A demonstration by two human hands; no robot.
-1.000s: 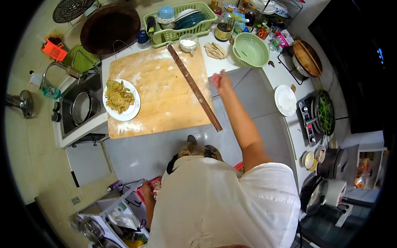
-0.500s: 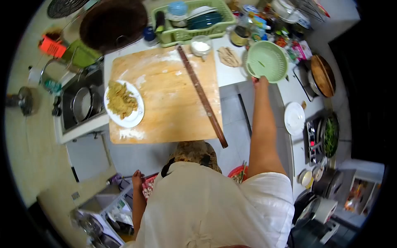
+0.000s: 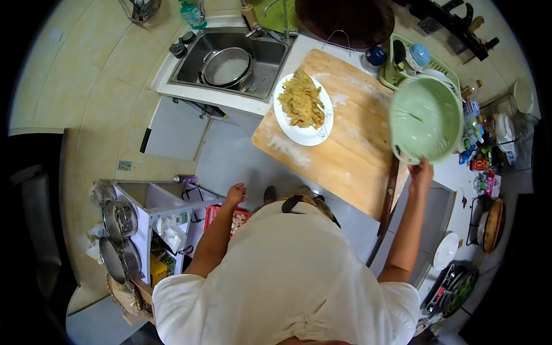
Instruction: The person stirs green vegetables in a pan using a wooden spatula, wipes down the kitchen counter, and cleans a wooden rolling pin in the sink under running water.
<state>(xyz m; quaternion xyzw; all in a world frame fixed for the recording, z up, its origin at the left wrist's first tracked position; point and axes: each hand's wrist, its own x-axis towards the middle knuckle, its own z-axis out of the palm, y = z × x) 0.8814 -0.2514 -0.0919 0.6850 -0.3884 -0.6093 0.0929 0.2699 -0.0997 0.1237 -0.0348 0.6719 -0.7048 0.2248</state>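
Observation:
My right hand [image 3: 421, 172] grips the near rim of a green plastic colander [image 3: 428, 123], which is held above the right part of the wooden board [image 3: 356, 149]. A few green bits lie inside the colander. My left hand [image 3: 236, 194] hangs low in front of the body, above the floor, with its fingers curled together; whether something small is in them is hidden. On the board's left part stands a white plate [image 3: 307, 135] with a heap of yellowish food [image 3: 301, 100]. The dark rolling pin [image 3: 388, 192] lies along the board's right edge, partly under the colander.
At the upper left is a sink [image 3: 267, 63] holding a metal pot [image 3: 227, 67]. A dish rack [image 3: 397, 52] and bottles stand behind the board. To the right are a white plate [image 3: 446, 251] and a stove [image 3: 441, 292]. A shelf [image 3: 144, 201] with pots is at the lower left.
My right hand has taken hold of the colander and lifted it off the counter to above the board. The view has turned left, towards the sink. My left hand has come forward.

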